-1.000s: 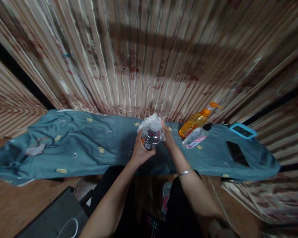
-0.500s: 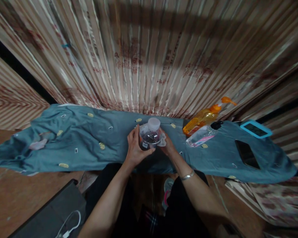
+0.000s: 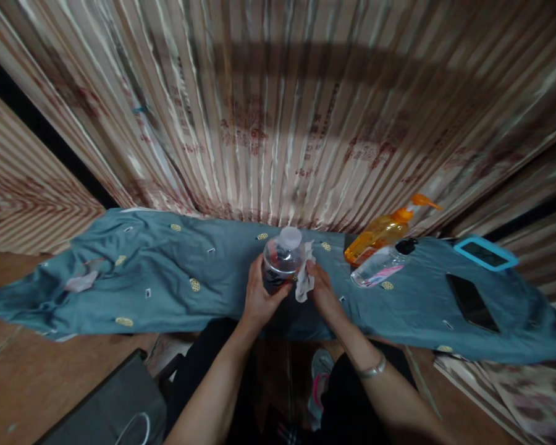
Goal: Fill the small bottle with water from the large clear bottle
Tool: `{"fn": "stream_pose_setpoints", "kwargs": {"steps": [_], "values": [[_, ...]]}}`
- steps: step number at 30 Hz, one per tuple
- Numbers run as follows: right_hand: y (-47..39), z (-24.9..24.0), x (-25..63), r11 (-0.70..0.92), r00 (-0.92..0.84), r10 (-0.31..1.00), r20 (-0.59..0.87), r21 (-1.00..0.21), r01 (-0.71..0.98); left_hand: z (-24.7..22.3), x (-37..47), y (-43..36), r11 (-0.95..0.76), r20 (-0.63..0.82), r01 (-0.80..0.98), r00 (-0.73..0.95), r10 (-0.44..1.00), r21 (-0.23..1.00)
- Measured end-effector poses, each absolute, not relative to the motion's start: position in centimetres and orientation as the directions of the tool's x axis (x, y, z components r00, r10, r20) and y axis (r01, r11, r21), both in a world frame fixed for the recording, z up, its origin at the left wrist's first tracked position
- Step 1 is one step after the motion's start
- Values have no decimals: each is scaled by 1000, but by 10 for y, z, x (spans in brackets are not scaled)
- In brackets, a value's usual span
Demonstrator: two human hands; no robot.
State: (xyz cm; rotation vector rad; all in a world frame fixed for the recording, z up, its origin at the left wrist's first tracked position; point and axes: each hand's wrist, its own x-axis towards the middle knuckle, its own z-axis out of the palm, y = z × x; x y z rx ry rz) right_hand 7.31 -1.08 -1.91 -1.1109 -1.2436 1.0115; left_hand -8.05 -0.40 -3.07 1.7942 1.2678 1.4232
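A: How is the clear plastic bottle with the white cap [image 3: 282, 262] kept still?

B: It is gripped by the left hand [image 3: 259, 296], above the blue cloth [image 3: 167, 284].

A: And the rubbing?

B: The white tissue [image 3: 303, 281] is pinched by the right hand [image 3: 322, 290]; it should be pressed flat against the bottle's side.

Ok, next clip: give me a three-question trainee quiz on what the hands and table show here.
1. True or false: the left hand grips the clear bottle.
2. What does the right hand press against that bottle? A) white tissue B) phone C) sponge
3. Which lies nearer the orange pump bottle: the small lying bottle or the black phone?

Key: 1 true; 2 A, the white tissue; 3 the small lying bottle, on the blue cloth.
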Motion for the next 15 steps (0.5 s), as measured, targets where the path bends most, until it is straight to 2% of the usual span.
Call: {"fn": "stream_pose_setpoints", "kwargs": {"steps": [4,8,11,15], "values": [[-29,9,67,341,96,930,356,-929,146,-30,-71,-6,-385,403,292,-2,915,875],[-32,31,75,420,114,887,448,-883,207,-24,-63,-14,-416,389,233,155,908,879],[-25,34,86,395,114,901,418,-901,182,-22,-58,-20,-424,374,218,234,897,879],[-16,25,92,295,108,947,302,-952,82,-25,-51,-24,-369,330,141,243,912,919]]}}
